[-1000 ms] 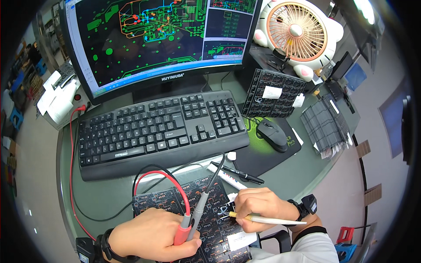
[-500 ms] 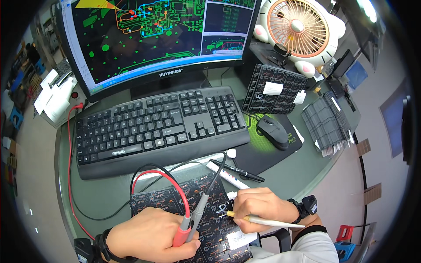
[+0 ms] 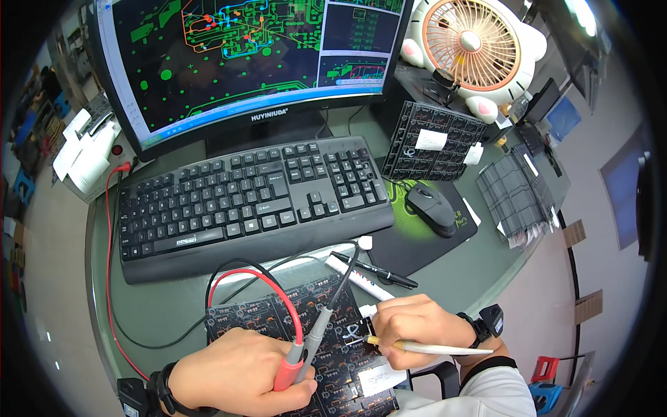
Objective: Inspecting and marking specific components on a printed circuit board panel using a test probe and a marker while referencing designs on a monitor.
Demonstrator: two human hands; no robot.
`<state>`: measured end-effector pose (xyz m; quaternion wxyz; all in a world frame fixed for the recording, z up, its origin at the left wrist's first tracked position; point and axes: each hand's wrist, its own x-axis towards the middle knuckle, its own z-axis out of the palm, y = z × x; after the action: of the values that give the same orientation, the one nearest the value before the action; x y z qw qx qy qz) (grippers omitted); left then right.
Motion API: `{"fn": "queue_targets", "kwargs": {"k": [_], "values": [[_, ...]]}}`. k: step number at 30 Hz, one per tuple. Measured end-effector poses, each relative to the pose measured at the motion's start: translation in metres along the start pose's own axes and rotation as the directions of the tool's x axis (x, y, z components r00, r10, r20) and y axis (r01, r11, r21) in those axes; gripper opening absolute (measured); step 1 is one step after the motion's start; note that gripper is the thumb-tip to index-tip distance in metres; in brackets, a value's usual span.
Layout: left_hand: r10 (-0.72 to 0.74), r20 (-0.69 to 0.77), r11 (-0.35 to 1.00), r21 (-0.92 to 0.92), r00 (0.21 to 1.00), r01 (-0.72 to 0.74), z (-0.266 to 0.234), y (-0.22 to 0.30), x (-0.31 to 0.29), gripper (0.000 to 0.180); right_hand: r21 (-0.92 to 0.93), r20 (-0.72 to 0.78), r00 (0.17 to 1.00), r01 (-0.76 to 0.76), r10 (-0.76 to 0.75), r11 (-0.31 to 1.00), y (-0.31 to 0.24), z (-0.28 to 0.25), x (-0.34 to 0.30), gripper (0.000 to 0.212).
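A black circuit board panel with rows of small parts lies on the table in front of me. My left hand is closed around two multimeter probes, one red probe and one grey probe, over the panel; their tips are hidden. Closed in a pinch at the panel's right side, my right hand grips a slim pale-handled tool like a small brush. Its yellowish end is beside a white squiggly mark on the board. A white paper label sits near the panel's lower right.
Behind the panel are a keyboard, a black pen, a white marker and a mouse. A monitor displays a circuit layout. Another board panel leans upright, near a stack of boards and a fan.
My right hand and the pale tool have shifted slightly right, showing more of the white mark. The left hand stays over the panel with both probes. A yellow shape has left the monitor's top.
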<state>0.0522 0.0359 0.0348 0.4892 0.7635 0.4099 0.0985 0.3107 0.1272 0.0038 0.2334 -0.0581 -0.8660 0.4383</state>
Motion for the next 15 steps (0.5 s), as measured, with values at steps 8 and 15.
{"fn": "queue_targets", "kwargs": {"k": [8, 15], "values": [[0.0, 0.007, 0.999, 0.05, 1.0, 0.0, 0.003, -0.003, -0.001, 0.024, 0.041, -0.048, 0.999, -0.024, 0.026, 0.999, 0.001, 0.002, -0.006, 0.016], [-0.007, 0.019, 0.999, -0.044, 1.0, 0.008, 0.006, -0.006, -0.005, 0.028, 0.12, -0.131, 0.988, -0.062, 0.077, 0.991, 0.004, -0.004, -0.013, 0.01]]}}
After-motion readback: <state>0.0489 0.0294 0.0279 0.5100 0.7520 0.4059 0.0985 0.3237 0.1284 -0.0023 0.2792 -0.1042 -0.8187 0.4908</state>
